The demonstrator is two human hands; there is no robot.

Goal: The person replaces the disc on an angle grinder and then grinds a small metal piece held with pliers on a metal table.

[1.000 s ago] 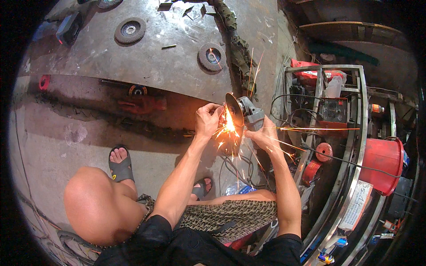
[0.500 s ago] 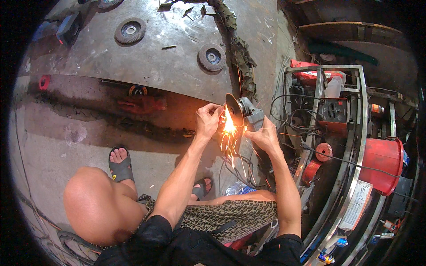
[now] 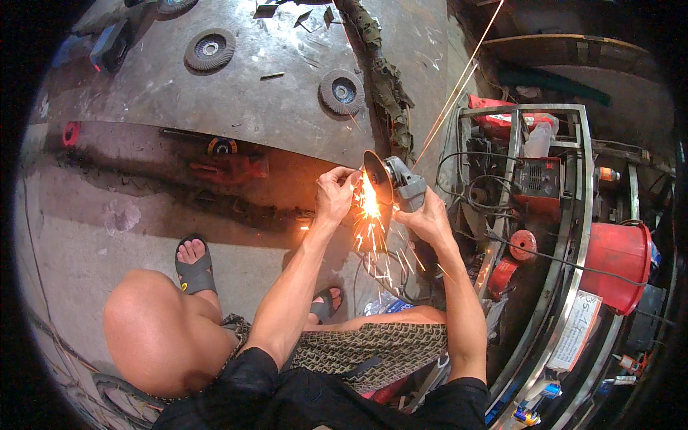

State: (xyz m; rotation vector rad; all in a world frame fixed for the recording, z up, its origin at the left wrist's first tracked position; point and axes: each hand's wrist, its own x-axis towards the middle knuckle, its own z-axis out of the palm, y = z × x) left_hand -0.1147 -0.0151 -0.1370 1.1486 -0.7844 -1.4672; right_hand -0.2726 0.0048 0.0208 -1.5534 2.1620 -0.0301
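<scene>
Angle grinder [image 3: 401, 188], in use, sparks falling at 6 o'clock.
Your right hand [image 3: 428, 218] clasps its body; your left hand [image 3: 335, 195] pinches a small workpiece against the disc, clear of the counter [image 3: 236, 100].

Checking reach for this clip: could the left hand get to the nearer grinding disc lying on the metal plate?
Probably yes: the grinding disc lies just beyond the left hand with bare metal plate between, but that hand is pinching a small workpiece at the angle grinder.
</scene>
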